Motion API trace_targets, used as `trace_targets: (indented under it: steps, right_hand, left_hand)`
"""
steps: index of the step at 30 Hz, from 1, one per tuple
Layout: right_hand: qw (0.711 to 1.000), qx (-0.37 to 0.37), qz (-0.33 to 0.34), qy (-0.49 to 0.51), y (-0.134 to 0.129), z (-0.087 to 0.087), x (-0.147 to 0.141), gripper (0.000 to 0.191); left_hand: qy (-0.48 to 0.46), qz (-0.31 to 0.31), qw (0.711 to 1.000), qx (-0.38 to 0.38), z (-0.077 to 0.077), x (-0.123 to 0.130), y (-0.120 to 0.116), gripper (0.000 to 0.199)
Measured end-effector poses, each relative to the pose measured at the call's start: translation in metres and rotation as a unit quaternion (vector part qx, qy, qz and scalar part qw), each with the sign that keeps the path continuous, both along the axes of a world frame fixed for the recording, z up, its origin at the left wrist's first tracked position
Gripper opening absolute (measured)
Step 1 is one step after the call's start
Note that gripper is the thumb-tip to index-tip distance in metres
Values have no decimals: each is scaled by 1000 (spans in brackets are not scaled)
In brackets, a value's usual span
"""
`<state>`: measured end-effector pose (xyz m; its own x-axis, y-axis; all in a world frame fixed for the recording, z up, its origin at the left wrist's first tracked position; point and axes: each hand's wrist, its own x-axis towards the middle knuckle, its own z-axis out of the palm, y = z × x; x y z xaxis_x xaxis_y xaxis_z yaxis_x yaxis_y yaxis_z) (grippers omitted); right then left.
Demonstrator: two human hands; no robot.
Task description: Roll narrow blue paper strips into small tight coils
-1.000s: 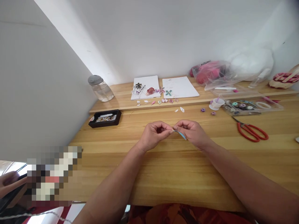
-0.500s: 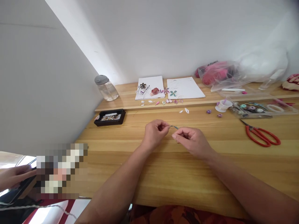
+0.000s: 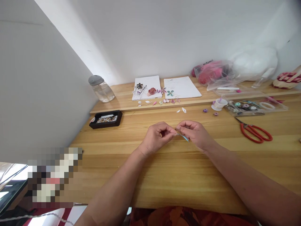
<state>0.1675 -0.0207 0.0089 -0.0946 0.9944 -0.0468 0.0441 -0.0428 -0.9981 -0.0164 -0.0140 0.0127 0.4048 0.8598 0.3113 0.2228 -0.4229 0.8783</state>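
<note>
My left hand is closed in a pinch over the middle of the table. Its thumb and fingertip grip one end of a thin, narrow blue petal-like piece, which points down to the right. Close beside it, my right hand is also closed, thumb against forefinger, just above the blue piece. What lies between the right fingertips is too small to make out. Two small white petals lie on the table beyond my hands. Red-handled scissors rest to the right.
A raised ledge holds paper sheets, finished flowers, loose petals and a water bottle. A black bead tray stands at left. At right are a white spool and a clear plastic box.
My hands have come together, the right moving up and back. The blue piece now shows more fully beneath the right fingers. Another person's hand at lower left has left the view.
</note>
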Motion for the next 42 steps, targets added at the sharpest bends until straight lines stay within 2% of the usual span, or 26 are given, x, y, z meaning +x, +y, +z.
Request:
trace_targets:
  steps: [6,9,12,16,19,21,25,29,31,33,39,42]
  right_hand:
    - [985,-126,31,110,1,-9,0,32]
    - [981,-151,44,117,-2,-10,-3,32]
    - [990,-115,46,67,-6,-9,-8,30]
    - [998,19,27,-55,-13,-5,-11,26]
    - [985,111,3,-132,-16,0,-8,21]
    - [977,142,-6,-156,-16,2,-6,19]
    - [974,155,6,-167,-10,3,-2,20]
    - [972,157,10,-176,-3,-1,2,24]
    - [974,143,8,-177,0,-4,4,27]
    - [980,110,8,-164,2,-8,5,31]
    - [998,-14,4,-53,2,-13,1,35]
    - [998,-15,14,-60,-2,-12,-2,34]
  left_hand:
    - [-135,60,983,-112,-3,0,6,23]
    - [-157,102,972,-139,-6,0,8,25]
    - [-149,145,967,-148,-10,-1,12,26]
    - [-100,166,968,-161,-14,-2,15,27]
    - [-35,137,976,-163,-14,-3,15,25]
    - [11,104,981,-163,-13,-4,13,23]
    - [54,29,982,-178,-12,-4,9,19]
    - [33,-55,972,-224,-8,-6,6,23]
    - [4,-72,968,-239,-6,-7,5,25]
    - [-31,-62,967,-245,-3,-7,5,26]
    - [-144,41,959,-239,-4,-5,11,29]
    - [-182,83,952,-233,-7,-4,14,30]
